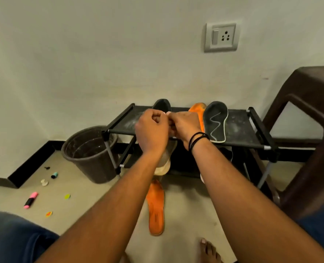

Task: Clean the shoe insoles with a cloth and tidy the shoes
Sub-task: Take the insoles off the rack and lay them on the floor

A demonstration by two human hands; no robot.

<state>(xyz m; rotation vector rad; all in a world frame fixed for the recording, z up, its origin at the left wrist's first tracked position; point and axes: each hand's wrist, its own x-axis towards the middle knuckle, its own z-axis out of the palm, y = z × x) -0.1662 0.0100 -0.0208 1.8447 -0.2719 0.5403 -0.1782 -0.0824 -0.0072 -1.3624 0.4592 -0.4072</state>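
Nearest item: orange insole point(156, 207), flat on floor; I judge it light, floppy, best pinched at the heel. Left hand point(152, 130) and right hand point(184, 126) both curl round a pale shoe point(165, 158) at the rack point(239, 128).

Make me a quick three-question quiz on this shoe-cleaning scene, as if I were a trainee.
1. True or false: the dark insole with the white wavy line lies on the floor.
2. Where is the full-length orange insole? A) on the rack B) on the floor C) in the bucket
3. What stands left of the shoe rack?

Key
1. False; it rests on the rack's top shelf.
2. B.
3. A dark bucket. Meanwhile the left hand and right hand meet over a pale shoe, fingers curled; what they pinch is hidden.
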